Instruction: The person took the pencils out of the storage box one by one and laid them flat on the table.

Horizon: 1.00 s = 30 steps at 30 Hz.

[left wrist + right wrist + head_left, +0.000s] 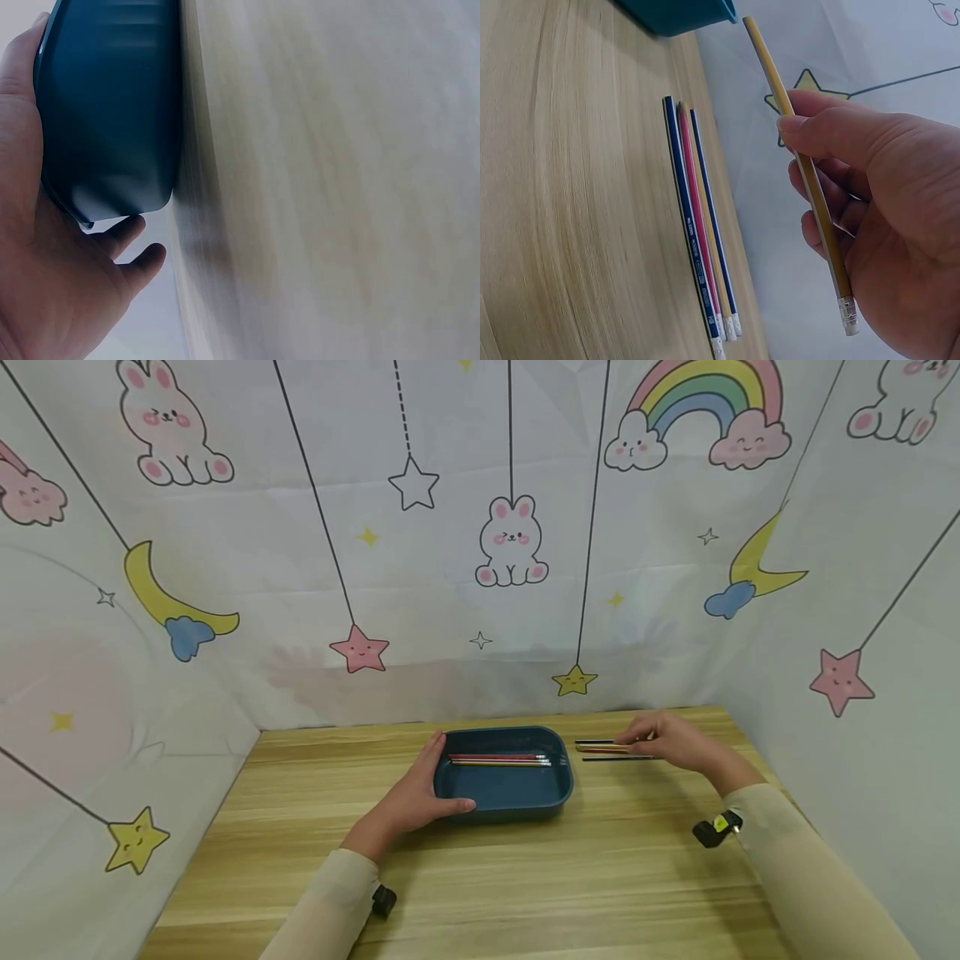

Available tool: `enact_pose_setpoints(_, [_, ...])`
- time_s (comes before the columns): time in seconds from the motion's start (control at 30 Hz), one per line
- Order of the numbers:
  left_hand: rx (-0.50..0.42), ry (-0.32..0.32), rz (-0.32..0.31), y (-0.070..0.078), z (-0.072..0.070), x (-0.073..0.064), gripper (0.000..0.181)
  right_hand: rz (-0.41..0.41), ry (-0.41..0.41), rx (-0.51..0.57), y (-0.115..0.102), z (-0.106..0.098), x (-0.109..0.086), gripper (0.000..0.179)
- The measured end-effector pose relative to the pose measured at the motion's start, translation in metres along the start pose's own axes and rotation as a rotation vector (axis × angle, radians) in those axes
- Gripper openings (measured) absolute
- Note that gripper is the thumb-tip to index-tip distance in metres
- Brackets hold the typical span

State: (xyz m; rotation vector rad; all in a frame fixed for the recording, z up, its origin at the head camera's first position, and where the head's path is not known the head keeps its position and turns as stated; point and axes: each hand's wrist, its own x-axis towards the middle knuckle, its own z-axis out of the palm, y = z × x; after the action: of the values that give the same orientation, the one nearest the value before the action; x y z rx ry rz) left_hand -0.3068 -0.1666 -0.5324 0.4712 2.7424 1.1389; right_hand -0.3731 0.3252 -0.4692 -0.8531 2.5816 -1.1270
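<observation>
My left hand (420, 789) holds the left end of a dark blue plastic box (498, 814), thumb over the front rim and fingers at the outer end wall. Inside the box lie a red pencil (495, 757) and a yellow pencil (495, 763), side by side. My right hand (671, 742) pinches another yellow pencil (810, 187) between thumb and fingers, raised above the table, its eraser end toward the palm. Beneath it, in the right wrist view, lie a dark blue striped pencil (681, 172), a red pencil (694, 187), a yellow pencil (709, 217) and another blue pencil (718, 225).
The wooden table (525, 893) meets a white cloth (420, 593) printed with rabbits, stars and moons at its back edge, with more cloth on both sides. A small black wrist camera (712, 831) sits on the right sleeve, another black camera (384, 902) on the left.
</observation>
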Motion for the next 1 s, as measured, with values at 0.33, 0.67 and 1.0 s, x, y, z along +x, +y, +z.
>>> enact_pose_setpoints(0.33, [-0.014, -0.002, -0.001, 0.002, 0.0, -0.001, 0.133, 0.014, 0.006, -0.049, 0.016, 0.0, -0.005, 0.019])
enact_pose_setpoints(0.67, [-0.01, -0.011, -0.006, 0.001, 0.001, -0.001, 0.134, 0.023, 0.017, -0.024, 0.041, 0.012, -0.009, 0.021])
enact_pose_setpoints(1.0, [-0.003, -0.007, -0.013, 0.0, 0.0, 0.0, 0.134, 0.011, 0.049, -0.029, 0.056, 0.025, -0.006, 0.02])
